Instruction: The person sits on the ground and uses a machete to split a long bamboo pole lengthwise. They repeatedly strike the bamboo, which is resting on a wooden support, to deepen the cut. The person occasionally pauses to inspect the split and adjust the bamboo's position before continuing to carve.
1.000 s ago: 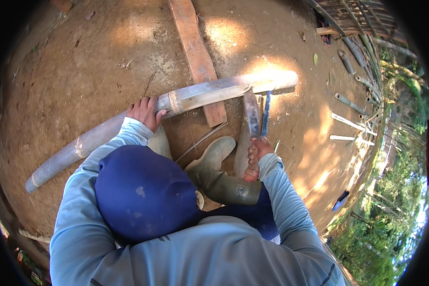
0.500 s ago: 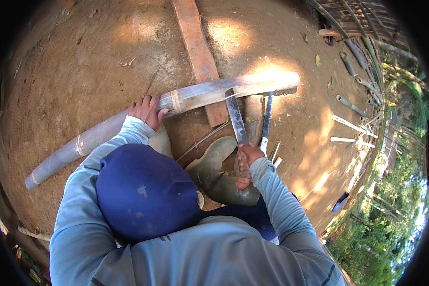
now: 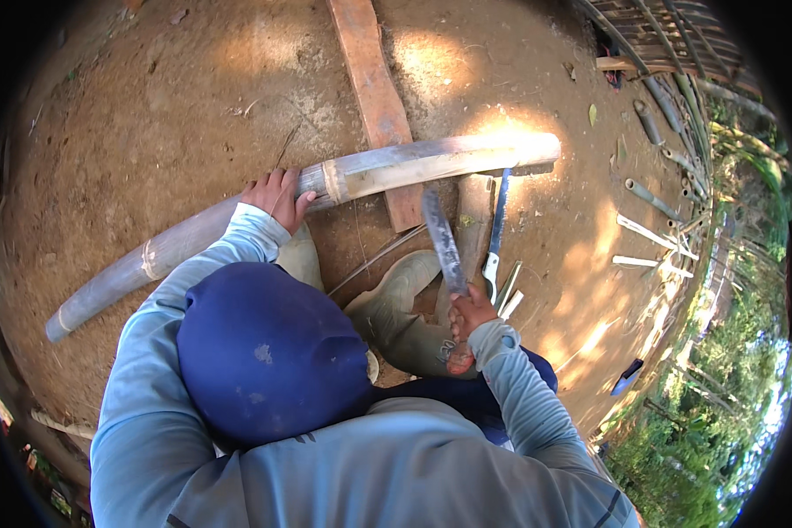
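A long, grey bamboo pole (image 3: 187, 231) slants across the ground in front of me, its right part pared to a pale strip along the near side. My left hand (image 3: 277, 197) grips the pole just left of a pale node ring. In my right hand (image 3: 473, 317) is a machete (image 3: 443, 245), held by its handle with the dark blade pointing away from me. The blade's tip is a little short of the pole's near side, below the pared stretch.
A reddish wooden plank (image 3: 374, 84) runs under the pole. Right of the machete lie a short bamboo piece (image 3: 474, 216) and a saw (image 3: 500, 220) with a pale handle. My boot (image 3: 396, 299) is close to the blade. Several cut bamboo pieces (image 3: 651, 201) lie at the right.
My right hand has drawn the machete back toward me and slightly right, so its tip has come off the pole. My left hand keeps its grip.
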`<action>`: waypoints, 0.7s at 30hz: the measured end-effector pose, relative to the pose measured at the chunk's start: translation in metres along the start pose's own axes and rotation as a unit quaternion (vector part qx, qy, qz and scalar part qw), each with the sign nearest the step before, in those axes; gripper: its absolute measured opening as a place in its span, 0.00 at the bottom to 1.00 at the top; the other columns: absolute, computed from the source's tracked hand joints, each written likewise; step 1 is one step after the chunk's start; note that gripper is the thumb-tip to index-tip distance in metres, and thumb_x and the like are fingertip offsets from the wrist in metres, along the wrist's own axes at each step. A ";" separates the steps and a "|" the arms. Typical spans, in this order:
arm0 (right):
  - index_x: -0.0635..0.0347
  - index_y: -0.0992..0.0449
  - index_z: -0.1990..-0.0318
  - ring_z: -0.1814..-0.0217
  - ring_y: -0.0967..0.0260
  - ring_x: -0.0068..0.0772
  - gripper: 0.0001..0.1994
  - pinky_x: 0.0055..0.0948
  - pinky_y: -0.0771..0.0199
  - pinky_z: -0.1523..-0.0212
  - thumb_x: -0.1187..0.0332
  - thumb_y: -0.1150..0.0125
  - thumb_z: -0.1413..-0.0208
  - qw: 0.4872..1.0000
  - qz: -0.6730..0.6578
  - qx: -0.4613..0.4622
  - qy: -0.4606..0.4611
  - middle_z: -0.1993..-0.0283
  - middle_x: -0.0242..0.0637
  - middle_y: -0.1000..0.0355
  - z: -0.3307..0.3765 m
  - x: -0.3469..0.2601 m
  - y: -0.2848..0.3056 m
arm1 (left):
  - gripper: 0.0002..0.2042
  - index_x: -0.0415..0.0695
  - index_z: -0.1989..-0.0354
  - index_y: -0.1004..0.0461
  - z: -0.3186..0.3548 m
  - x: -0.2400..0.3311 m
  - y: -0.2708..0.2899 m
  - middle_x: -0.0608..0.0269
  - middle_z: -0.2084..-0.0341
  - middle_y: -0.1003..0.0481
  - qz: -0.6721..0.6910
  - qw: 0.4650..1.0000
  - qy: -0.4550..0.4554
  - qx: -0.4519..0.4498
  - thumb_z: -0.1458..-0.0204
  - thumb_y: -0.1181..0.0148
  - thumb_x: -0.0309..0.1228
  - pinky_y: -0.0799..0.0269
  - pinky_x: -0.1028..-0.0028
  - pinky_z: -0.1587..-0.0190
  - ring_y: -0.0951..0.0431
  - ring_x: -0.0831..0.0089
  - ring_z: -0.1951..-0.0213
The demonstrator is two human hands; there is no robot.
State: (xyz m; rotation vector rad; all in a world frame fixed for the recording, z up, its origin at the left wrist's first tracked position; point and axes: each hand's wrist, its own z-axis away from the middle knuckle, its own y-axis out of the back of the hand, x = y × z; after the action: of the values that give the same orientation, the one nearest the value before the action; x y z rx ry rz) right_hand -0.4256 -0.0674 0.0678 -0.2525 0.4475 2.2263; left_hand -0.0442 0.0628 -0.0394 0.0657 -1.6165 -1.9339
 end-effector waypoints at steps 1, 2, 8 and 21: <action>0.51 0.33 0.53 0.85 0.36 0.32 0.11 0.39 0.37 0.87 0.61 0.42 0.38 0.999 -0.020 0.027 0.016 0.77 0.34 0.34 0.002 -0.004 0.007 | 0.26 0.45 0.38 0.33 0.000 0.001 -0.001 0.50 0.50 0.26 -0.004 1.000 0.001 0.003 0.38 0.49 0.50 0.28 0.51 0.47 0.23 0.48 0.50; 0.50 0.33 0.53 0.85 0.36 0.33 0.10 0.40 0.37 0.87 0.61 0.42 0.38 0.997 -0.055 0.055 0.023 0.77 0.35 0.34 0.001 -0.009 0.012 | 0.26 0.45 0.38 0.32 0.000 0.001 -0.002 0.50 0.50 0.26 -0.008 1.000 0.003 0.006 0.38 0.49 0.50 0.28 0.51 0.47 0.23 0.47 0.50; 0.47 0.34 0.54 0.84 0.38 0.35 0.09 0.43 0.36 0.83 0.61 0.43 0.38 0.992 -0.101 0.069 0.025 0.77 0.36 0.34 -0.030 -0.053 0.023 | 0.26 0.43 0.39 0.32 0.001 0.001 -0.001 0.49 0.51 0.26 -0.008 0.999 -0.016 0.030 0.37 0.50 0.49 0.29 0.51 0.47 0.23 0.48 0.50; 0.51 0.33 0.50 0.81 0.35 0.35 0.11 0.41 0.35 0.84 0.61 0.45 0.36 1.000 0.001 0.010 0.006 0.73 0.37 0.31 -0.041 -0.039 -0.019 | 0.31 0.39 0.43 0.29 0.007 -0.016 0.008 0.44 0.52 0.23 -0.025 0.995 0.078 -0.062 0.38 0.52 0.57 0.28 0.54 0.45 0.22 0.45 0.50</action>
State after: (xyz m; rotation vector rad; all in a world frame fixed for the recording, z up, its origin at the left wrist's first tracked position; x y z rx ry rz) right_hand -0.3851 -0.1000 0.0389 -0.2557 0.4754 2.2219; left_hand -0.0304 0.0760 -0.0361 0.2033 -1.4024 -2.0093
